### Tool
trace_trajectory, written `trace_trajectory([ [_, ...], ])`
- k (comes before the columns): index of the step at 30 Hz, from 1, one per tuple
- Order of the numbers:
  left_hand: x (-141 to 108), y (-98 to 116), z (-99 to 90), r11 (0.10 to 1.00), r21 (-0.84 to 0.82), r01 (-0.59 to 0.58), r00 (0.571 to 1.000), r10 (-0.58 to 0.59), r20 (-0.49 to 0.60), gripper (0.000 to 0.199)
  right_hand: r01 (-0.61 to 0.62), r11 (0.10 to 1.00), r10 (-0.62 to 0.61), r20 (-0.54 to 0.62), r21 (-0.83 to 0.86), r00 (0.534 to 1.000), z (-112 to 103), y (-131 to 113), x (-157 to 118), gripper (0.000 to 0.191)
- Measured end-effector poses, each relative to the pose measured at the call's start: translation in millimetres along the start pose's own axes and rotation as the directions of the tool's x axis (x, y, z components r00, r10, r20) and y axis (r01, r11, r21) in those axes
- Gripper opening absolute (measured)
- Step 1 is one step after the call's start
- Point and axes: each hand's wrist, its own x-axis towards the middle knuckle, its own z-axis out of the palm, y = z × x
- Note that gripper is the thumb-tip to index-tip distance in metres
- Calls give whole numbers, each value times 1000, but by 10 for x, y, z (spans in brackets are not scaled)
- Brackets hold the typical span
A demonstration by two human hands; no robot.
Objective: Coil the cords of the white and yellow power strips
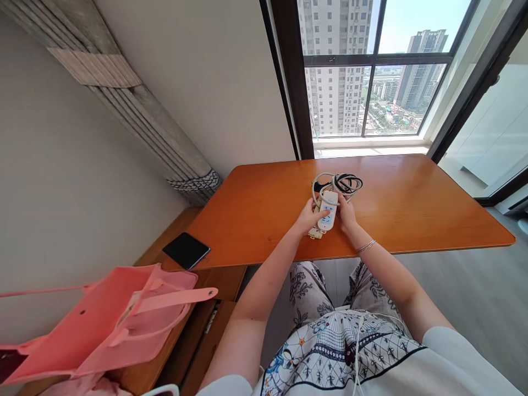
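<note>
A white power strip [328,212] with bluish socket faces is held slightly tilted above the near half of the table. My left hand [308,218] is closed on its left side, the thumb lying across the front. My right hand [346,213] is closed at its upper right edge, with fingers partly hidden behind the strip. Behind and below it shows a yellowish second strip-like piece [315,233], mostly covered. A coil of white and black cable [347,182] lies just beyond my hands, and a dark plug-like end [318,187] sits at its left.
The orange-brown wooden table [412,209] reaches the window [371,99]. A black tablet or phone [186,251] rests at its left corner. A pink bag [136,319] stands on a wooden cabinet at the left, near a grey curtain [165,126]. A thin white cord [357,352] hangs over my lap.
</note>
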Motion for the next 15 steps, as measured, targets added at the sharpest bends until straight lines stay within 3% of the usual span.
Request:
trace_trajectory([
  [3,52,61,-187,996,-2,89,995,-89,-52,63,-181,983,184,99,-34,978,1,29,28,22],
  [6,123,122,-421,987,0,162,974,-159,-162,50,-265,961,273,126,-80,954,-36,38,58,19],
  [10,234,195,-827,982,28,187,940,-170,-296,44,-262,952,284,132,-159,950,-160,3,78,23],
  [15,354,316,-1448,965,105,238,848,-154,-507,37,-156,936,217,169,-315,961,-389,-147,100,20],
])
